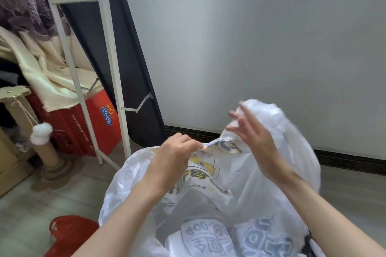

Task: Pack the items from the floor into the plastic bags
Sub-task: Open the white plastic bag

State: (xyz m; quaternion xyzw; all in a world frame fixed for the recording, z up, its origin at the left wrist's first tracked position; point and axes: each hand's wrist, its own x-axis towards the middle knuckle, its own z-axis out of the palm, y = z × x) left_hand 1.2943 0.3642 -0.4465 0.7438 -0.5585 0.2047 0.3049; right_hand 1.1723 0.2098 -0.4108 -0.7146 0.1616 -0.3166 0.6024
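Near centre, the large translucent white plastic bag (pixel 240 183) shows yellow-and-black printing; "OOP" reads upside-down on packed bags inside. The left hand (pixel 173 158) pinches its rim; the blurred right hand (pixel 252 131), fingers spread, touches crumpled plastic.

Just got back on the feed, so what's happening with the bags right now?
A person is working on a big translucent plastic bag held up in front of them. The left hand pinches its printed top edge, while the right hand, blurred, has spread fingers against bunched white plastic. More printed bags show through inside. A red bag lies on the floor at lower left.
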